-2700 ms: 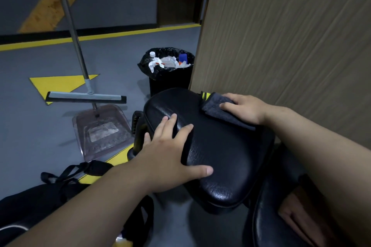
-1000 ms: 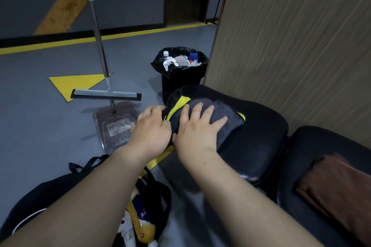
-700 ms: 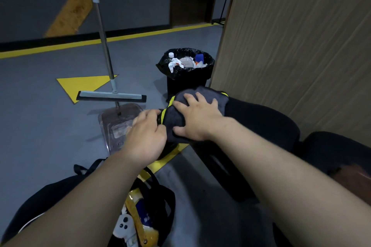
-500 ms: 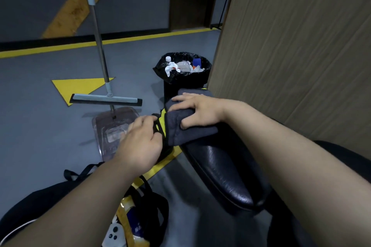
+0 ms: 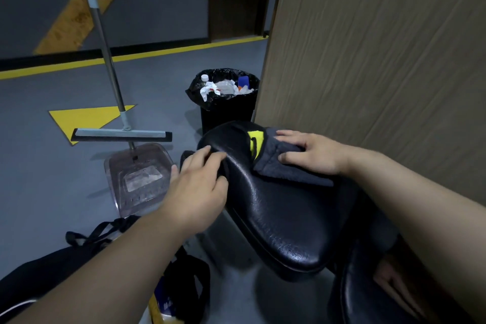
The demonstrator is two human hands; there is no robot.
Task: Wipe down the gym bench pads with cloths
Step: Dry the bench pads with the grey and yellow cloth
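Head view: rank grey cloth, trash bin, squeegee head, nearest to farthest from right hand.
1. grey cloth: directly under the right hand, touching.
2. trash bin: on the floor just beyond the bench pad, to the hand's left.
3. squeegee head: far left on the floor.

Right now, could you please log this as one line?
wiping | right hand presses cloth on bench pad | left hand rests on pad edge
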